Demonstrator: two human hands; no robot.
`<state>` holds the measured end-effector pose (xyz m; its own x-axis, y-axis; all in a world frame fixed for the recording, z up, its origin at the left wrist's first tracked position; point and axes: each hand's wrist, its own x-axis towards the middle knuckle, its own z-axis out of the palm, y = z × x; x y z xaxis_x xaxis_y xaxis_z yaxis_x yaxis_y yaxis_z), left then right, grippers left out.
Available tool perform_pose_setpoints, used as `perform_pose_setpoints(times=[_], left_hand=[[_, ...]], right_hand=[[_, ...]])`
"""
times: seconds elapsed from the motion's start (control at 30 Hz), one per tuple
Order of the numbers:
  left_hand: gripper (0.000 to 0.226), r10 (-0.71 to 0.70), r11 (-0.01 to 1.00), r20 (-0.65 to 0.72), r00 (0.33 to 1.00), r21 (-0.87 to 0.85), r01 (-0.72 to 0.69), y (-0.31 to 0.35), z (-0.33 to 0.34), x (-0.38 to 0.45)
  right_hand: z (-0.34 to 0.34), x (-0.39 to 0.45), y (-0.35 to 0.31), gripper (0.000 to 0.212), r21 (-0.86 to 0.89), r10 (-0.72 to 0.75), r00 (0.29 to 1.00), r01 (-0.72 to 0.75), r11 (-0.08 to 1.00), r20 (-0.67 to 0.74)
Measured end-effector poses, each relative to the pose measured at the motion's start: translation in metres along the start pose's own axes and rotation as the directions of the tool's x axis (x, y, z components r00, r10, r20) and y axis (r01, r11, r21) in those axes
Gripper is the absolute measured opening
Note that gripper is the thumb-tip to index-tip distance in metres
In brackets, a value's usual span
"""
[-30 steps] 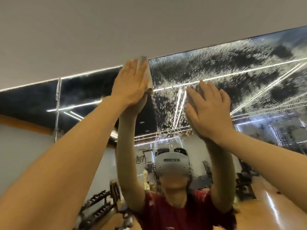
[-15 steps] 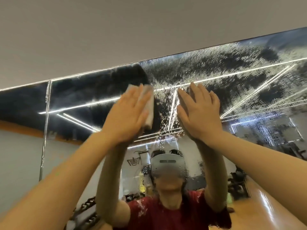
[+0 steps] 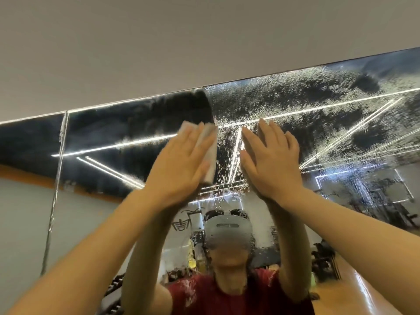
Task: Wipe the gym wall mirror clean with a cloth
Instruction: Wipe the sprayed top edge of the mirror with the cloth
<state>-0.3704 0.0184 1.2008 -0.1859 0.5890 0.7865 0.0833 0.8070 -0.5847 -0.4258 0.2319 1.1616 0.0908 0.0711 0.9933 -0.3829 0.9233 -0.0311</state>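
Mirror: the wall mirror (image 3: 318, 123) fills the wall ahead of us, its top edge meeting the plain grey wall (image 3: 159, 46) above; we look up at it.
Wet area: right of our hands the glass is covered in fine spray droplets (image 3: 284, 103), thick near the top edge and thinner lower down.
Wiped area: left of the cloth we see a dark, mostly clear patch (image 3: 141, 123) running up to the top edge, its border with the droplets just above the cloth.
Cloth: the pale folded cloth (image 3: 210, 153) lies flat on the glass under our left hand, its long edge showing past the fingers on the right side and one corner above the fingertips.
Left hand: our left hand (image 3: 179, 169) presses the cloth to the mirror with straight, spread fingers; nothing is curled round it.
Right hand: our right hand (image 3: 270, 162) lies flat on the wet glass just beside the cloth, fingers straight, holding nothing; a narrow strip of droplets separates the two hands.
Seam: a vertical metal seam (image 3: 58, 169) divides the mirror well to the left.
Reflection: we see both raised arms, a grey headset (image 3: 228, 233) and a red shirt (image 3: 245, 296) reflected below the hands.
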Motion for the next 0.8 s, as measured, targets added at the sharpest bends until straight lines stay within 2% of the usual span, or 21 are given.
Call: perform_pose_setpoints(times=[0.1,0.2,0.37,0.53,0.6,0.67,0.8], left_hand=[[0.061,0.065,0.998,0.013,0.998,0.020,-0.065,0.021,0.012,-0.048],[0.060,0.055,0.998,0.007,0.998,0.023,-0.055,0.017,0.016,-0.048],[0.060,-0.111,0.993,-0.064,0.992,0.043,0.114,-0.009,-0.001,0.045],[0.060,-0.240,0.971,-0.041,0.970,0.010,0.241,-0.022,-0.010,0.115],[0.060,-0.212,0.977,-0.055,0.976,0.014,0.213,-0.018,-0.009,0.113],[0.059,-0.106,0.994,-0.078,0.991,0.019,0.108,-0.006,-0.006,0.094],[0.060,0.064,0.998,-0.025,0.998,0.013,-0.063,0.040,0.009,0.016]], right_hand=[[0.000,0.000,0.001,0.059,0.012,-0.003,1.000,0.003,1.000,0.002],[0.000,0.000,0.000,0.059,0.022,-0.001,1.000,0.001,1.000,0.007],[-0.001,0.000,0.001,0.061,0.007,-0.001,1.000,0.001,1.000,0.027],[-0.001,0.000,0.001,0.056,0.099,0.012,1.000,-0.013,0.995,0.016],[-0.006,0.003,0.002,0.055,0.219,0.035,0.999,-0.033,0.975,-0.005],[-0.012,0.006,0.009,0.053,0.314,0.052,0.998,-0.041,0.949,-0.027],[-0.025,0.012,0.044,0.052,0.233,0.079,0.992,-0.055,0.971,-0.095]])
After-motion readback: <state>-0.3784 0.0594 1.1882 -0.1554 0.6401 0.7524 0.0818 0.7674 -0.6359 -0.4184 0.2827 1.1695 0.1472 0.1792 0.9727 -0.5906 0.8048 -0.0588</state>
